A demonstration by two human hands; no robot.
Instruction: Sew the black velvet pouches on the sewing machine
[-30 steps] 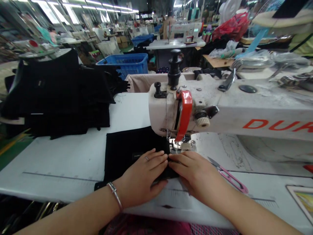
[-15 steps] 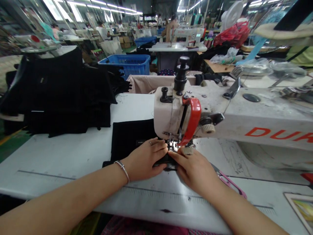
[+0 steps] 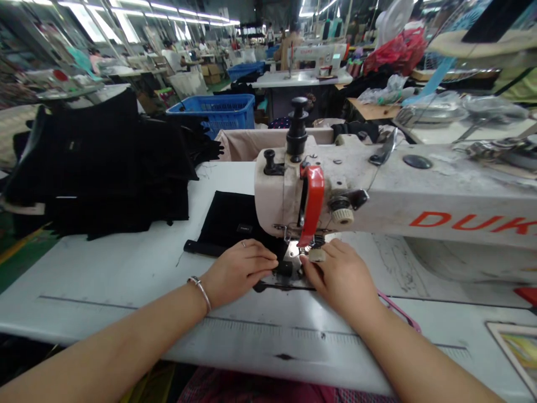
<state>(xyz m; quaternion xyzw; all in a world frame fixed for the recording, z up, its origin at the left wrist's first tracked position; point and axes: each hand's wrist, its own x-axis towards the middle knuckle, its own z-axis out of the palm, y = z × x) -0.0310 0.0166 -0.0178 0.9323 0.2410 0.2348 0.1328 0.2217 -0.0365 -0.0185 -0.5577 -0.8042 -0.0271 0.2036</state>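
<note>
A black fabric panel [image 3: 226, 224] with a small label [image 3: 244, 228] lies on the table, its right part reaching under the head of the sewing machine [image 3: 274, 190]. My left hand [image 3: 241, 268], wearing a bracelet, has its fingers and thumb drawn together on the panel's near right edge. Close to the needle, on the right side, is my right hand [image 3: 344, 277]. Its fingers are apart, one tip beside the presser foot [image 3: 302, 250], others partly hidden behind a beige block [image 3: 316, 255]. No cloth shows in that hand.
A tall pile of black fabric pieces [image 3: 104, 162] stands at the left. Pink-handled scissors [image 3: 400, 313] lie partly behind my right forearm. Beyond the table are a blue crate [image 3: 230, 109] and a beige cloth-lined bin [image 3: 239, 144]. A framed picture [image 3: 518, 352] sits at right.
The panel has turned on the table, its near left corner swinging outward and its label showing more. My left hand has slid slightly left, and my right hand has moved apart from it.
</note>
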